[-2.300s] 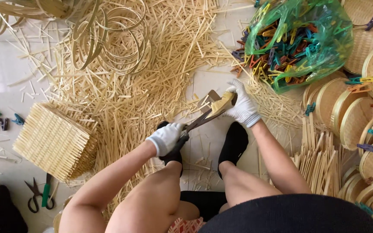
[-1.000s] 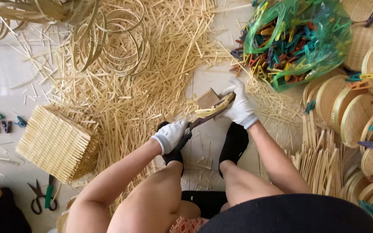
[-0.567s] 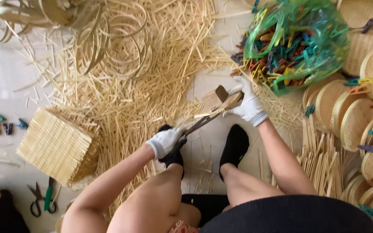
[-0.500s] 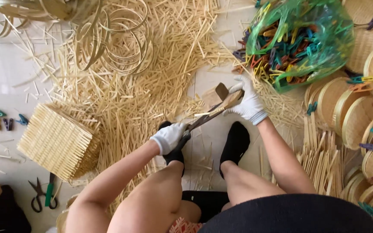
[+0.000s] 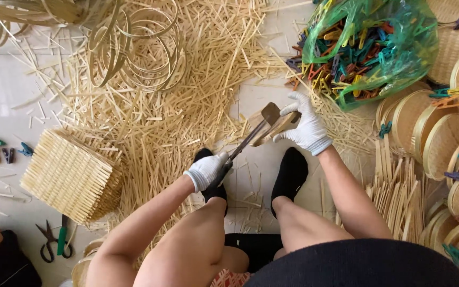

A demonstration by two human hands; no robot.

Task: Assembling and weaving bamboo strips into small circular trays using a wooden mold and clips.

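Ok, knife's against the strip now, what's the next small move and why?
Probably push the knife a little further along the strip. The left hand grips the handle, the right hand steadies the strip by the blade's end, and the blade lies against it, apparently mid-cut.

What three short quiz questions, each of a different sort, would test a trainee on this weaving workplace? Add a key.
1. True or false: both hands wear white gloves.
2. Which hand grips the handle of the blade tool? A) left hand B) right hand C) neither
3. Fill in: the green plastic bag holds coloured ____.

Key:
1. True: the left hand and the right hand are both gloved in white.
2. A: the left hand's grip is on the handle, while the right hand holds a bamboo strip at the blade end.
3. Clips: more lie on the floor by the stack of woven mats.
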